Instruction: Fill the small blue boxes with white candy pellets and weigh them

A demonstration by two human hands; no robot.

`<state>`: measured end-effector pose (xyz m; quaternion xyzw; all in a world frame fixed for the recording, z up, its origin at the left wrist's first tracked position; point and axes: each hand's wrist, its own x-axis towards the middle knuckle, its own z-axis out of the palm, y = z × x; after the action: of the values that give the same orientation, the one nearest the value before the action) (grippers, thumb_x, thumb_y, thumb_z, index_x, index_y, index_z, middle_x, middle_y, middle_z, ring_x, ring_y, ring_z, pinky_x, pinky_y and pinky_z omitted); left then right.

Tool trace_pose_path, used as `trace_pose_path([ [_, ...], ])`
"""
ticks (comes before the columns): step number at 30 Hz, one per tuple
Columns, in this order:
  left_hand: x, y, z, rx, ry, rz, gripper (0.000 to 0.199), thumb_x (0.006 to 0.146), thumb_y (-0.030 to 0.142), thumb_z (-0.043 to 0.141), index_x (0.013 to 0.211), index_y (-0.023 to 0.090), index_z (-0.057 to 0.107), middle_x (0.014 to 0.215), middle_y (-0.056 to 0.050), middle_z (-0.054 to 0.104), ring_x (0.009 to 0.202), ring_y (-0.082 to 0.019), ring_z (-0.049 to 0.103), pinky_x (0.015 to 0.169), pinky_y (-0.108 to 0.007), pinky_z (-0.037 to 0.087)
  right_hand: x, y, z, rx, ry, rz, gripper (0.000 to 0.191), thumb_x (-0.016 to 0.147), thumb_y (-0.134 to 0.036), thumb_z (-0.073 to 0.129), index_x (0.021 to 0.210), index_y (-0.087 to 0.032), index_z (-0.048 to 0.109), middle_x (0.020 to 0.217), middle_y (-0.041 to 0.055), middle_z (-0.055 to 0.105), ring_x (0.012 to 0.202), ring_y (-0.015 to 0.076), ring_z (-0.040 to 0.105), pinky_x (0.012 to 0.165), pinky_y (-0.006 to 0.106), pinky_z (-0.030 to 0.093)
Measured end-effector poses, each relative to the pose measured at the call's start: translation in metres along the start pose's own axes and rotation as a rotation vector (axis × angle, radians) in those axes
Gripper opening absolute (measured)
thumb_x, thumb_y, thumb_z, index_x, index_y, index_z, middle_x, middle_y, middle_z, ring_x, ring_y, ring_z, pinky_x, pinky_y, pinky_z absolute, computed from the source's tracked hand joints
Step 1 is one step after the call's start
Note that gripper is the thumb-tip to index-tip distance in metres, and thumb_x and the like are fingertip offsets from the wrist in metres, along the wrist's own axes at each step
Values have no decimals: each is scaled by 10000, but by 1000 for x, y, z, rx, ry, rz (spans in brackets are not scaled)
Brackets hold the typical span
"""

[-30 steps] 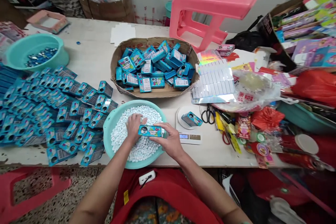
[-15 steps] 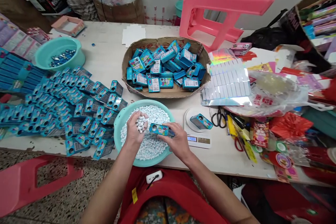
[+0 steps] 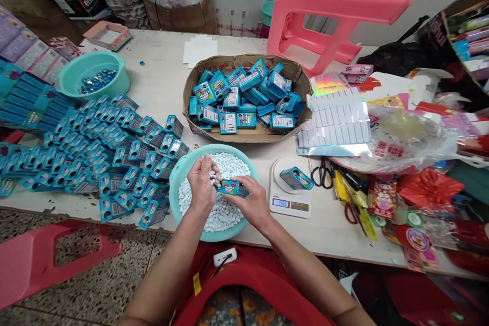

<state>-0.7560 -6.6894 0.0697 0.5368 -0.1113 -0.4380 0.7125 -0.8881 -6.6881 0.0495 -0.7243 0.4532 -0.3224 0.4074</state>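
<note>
My left hand (image 3: 202, 183) is cupped around white candies (image 3: 215, 175) at the end of a small blue candy box (image 3: 229, 187). That box is gripped by my right hand (image 3: 252, 198), its printed end facing up. Both hands are over a turquoise basin (image 3: 175, 173) full of small white candies (image 3: 225, 216). To the right, another blue box (image 3: 297, 178) rests on a white digital scale (image 3: 280, 206) with a lit display. Whether candies are entering the box is partly hidden by my left fingers.
Many blue boxes (image 3: 148, 196) stand in rows at left, beside a turquoise bowl (image 3: 124, 79) of shiny blue pieces. A cut carton (image 3: 244, 136) of blue boxes lies ahead. Scissors (image 3: 322, 175), a sticker sheet (image 3: 332, 125) and a pink stool (image 3: 278, 25) are at right.
My left hand has turned over and moved right, bringing its candies against the end of the box. My right hand still holds the box. The whole view has shifted slightly.
</note>
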Motion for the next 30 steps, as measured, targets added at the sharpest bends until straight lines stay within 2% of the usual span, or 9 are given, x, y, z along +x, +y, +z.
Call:
trace_pose_path([
  [5,-1,9,2,-46,10,-7,318,752,427,662,695,162,497,602,35,475,425,-39,427,356,-158,293,-2,5,-10,124,-8,15,368,652,-299,794,997,-257,674,974,36,685,935,215,620,858,361,486],
  [8,7,5,-9,46,5,36,326,786,482,593,713,178,500,600,34,476,427,-55,413,376,-176,300,-2,11,-16,237,1,65,381,631,-321,806,981,-241,679,981,39,672,933,206,622,860,346,488],
  [12,30,-21,-42,704,-145,130,249,744,435,614,711,190,583,733,-28,607,727,-182,587,655,-290,468,-5,18,-18,383,-27,141,409,598,-369,816,956,-224,682,955,32,663,910,199,622,853,337,493],
  [15,41,-40,-49,1103,-282,289,158,734,339,620,819,208,642,955,-64,651,1011,-271,560,936,-419,384,-19,24,-33,545,-68,213,443,588,-384,820,972,-226,666,910,18,662,855,193,631,799,324,514],
  [17,38,-49,-33,1149,-305,391,186,791,327,555,921,221,635,1032,-71,631,1051,-271,544,957,-428,371,-37,31,-56,584,-1,262,441,585,-367,826,970,-231,659,907,15,666,840,194,638,778,323,522],
  [19,28,-60,-1,1118,-396,461,208,832,312,506,990,231,616,1052,-73,614,1036,-252,551,925,-399,404,-60,42,-89,546,133,308,428,592,-339,825,972,-234,657,938,22,672,857,201,643,784,334,527],
  [24,0,-113,100,1192,-955,628,415,790,214,579,1199,258,529,1276,-89,517,1179,-258,455,980,-409,365,-111,85,-173,286,586,433,437,605,-315,812,995,-204,650,950,55,678,870,219,643,823,394,519],
  [27,-4,-145,133,1340,-1183,576,419,774,210,602,1184,261,533,1270,-76,524,1150,-250,475,948,-388,384,-113,112,-193,188,785,449,474,587,-347,806,999,-171,649,958,73,672,868,225,638,840,428,506],
  [30,1,-146,133,1326,-1124,478,318,790,285,598,1099,221,565,1095,-71,600,996,-224,554,846,-328,425,-91,135,-186,233,832,402,496,588,-365,793,1008,-153,637,942,76,671,865,225,638,840,431,505],
])
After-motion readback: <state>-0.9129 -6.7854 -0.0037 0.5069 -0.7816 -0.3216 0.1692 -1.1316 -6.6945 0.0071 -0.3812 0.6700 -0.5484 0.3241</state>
